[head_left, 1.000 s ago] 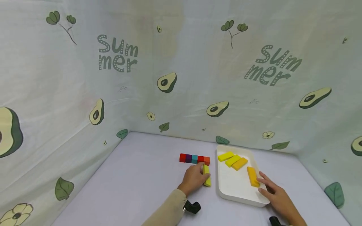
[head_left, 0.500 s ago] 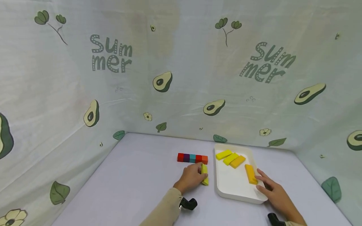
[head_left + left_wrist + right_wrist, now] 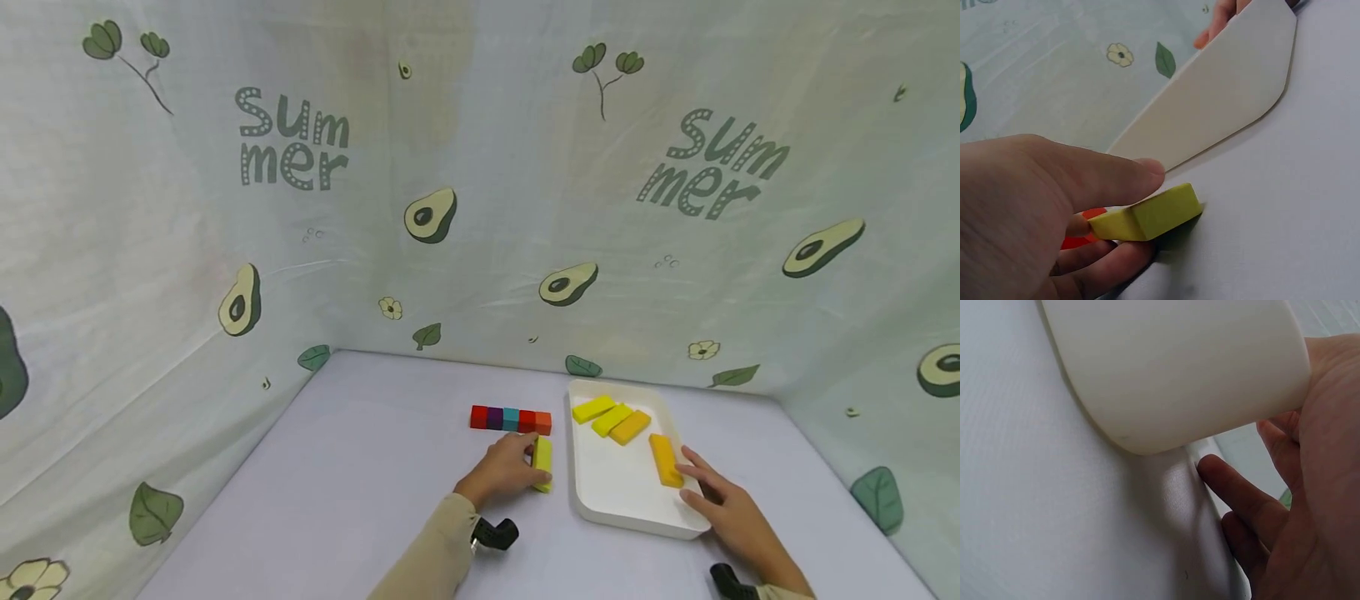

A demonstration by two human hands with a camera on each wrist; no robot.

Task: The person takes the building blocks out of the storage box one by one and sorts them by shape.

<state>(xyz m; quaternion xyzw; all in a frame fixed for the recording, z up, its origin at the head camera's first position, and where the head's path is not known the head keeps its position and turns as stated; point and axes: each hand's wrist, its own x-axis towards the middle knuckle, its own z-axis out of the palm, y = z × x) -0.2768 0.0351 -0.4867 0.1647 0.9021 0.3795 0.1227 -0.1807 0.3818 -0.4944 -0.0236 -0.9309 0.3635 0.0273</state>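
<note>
Yellow block (image 3: 543,464) is being pinched by the left hand (image 3: 498,471) near the cube row (image 3: 511,419); a light, level hold is probably being called for, cubes unbumped. Tray (image 3: 615,492) is being touched by the right hand (image 3: 731,512), fingers loosely spread.

Yellow block (image 3: 1166,212) pinched in the left hand (image 3: 1041,200).
The block is held between thumb and fingers, its end left exposed above the pale tabletop (image 3: 1291,206). A red piece (image 3: 1074,242) is partly hidden behind the fingers. Beyond, the outer wall of a white tray (image 3: 1222,94) is shown, with the right hand (image 3: 1221,20) partly seen at its rim; behind, printed cloth (image 3: 1060,81) is seen.
</note>
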